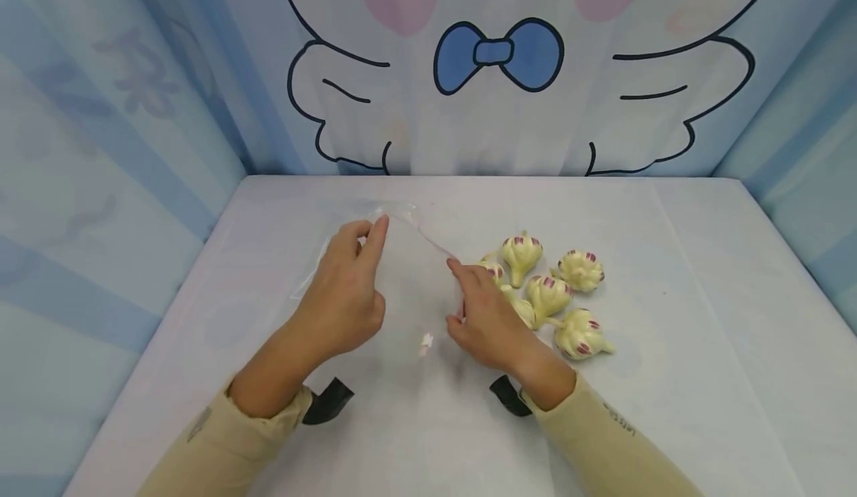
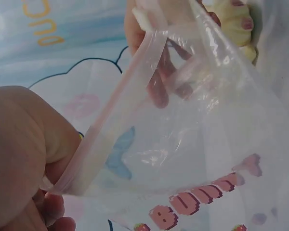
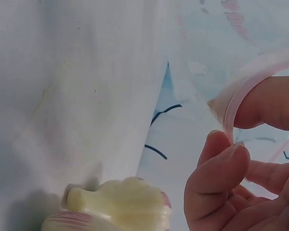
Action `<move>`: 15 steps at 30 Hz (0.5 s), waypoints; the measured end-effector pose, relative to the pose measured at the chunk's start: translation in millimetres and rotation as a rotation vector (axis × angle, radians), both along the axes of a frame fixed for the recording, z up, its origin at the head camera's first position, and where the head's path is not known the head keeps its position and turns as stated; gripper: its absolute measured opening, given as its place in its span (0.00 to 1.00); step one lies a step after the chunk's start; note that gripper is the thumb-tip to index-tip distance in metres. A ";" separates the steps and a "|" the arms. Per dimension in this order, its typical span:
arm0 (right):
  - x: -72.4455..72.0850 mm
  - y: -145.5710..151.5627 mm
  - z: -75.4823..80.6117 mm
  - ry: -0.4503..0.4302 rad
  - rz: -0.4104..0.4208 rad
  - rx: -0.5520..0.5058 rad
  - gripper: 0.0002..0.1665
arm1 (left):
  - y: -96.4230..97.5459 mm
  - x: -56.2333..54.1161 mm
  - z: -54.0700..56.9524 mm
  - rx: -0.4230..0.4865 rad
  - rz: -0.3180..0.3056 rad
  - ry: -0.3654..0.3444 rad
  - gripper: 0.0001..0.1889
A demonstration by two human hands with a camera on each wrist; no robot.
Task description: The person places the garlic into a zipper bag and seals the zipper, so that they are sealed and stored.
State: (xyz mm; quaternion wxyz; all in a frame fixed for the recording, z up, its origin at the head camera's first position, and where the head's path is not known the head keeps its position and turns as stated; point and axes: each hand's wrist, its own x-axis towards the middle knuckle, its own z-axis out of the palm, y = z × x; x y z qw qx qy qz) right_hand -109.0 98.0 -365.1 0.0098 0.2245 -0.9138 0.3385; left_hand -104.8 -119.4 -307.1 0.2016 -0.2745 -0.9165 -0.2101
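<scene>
Both hands hold a clear plastic bag (image 1: 428, 238) with a pinkish strip along its mouth, spread between them above the table. My left hand (image 1: 344, 289) grips one end of the mouth, with the strip (image 2: 98, 120) running from its fingers toward the other hand in the left wrist view. At the opposite side, my right hand (image 1: 492, 318) pinches the edge; the right wrist view shows thumb and fingertips (image 3: 224, 161) around the curved strip (image 3: 260, 72). Just right of that hand lie several pale garlic bulbs (image 1: 579, 270) with purple marks, some partly hidden behind it.
A small white and pink piece (image 1: 425, 342) shows between the hands. Black flaps (image 1: 328, 402) stick out from the cuffs of the beige sleeves (image 1: 214, 441). Printed curtains (image 1: 495, 121) stand behind and beside the white table (image 1: 683, 378).
</scene>
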 end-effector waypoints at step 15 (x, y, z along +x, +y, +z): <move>-8.9 8.3 12.2 0.019 -0.017 -0.017 0.44 | -6.5 9.9 5.8 -0.185 0.061 0.188 0.34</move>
